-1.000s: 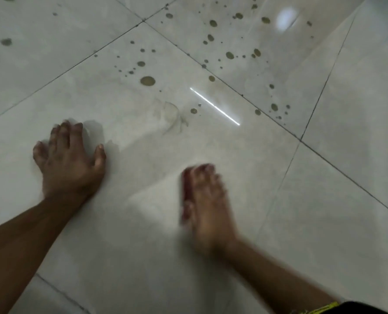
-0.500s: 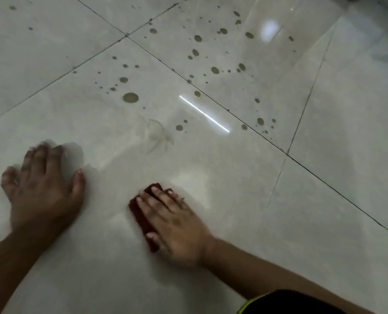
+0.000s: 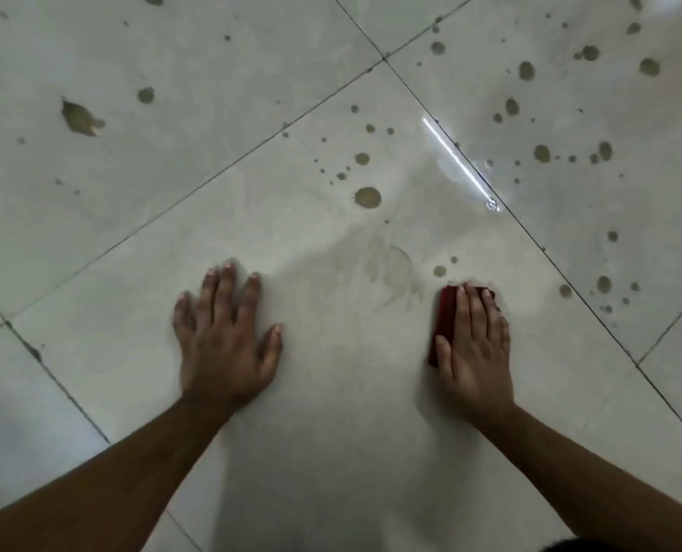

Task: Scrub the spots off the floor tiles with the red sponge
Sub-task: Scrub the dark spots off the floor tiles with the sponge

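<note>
The floor [image 3: 331,452] is made of big, pale grey tiles that look shiny. Thin dark lines [image 3: 530,237] run between the tiles and cross at the far middle. A bright white streak of light [image 3: 457,163] shines on the floor at the far right. The near part of the floor looks darker, in soft shadow

My right hand [image 3: 475,344] now presses the red sponge [image 3: 445,320] flat with fingers pointing straight ahead, further to the right and closer to the two small spots [image 3: 440,270] than half a second ago, well apart from my left hand [image 3: 224,336]
</note>
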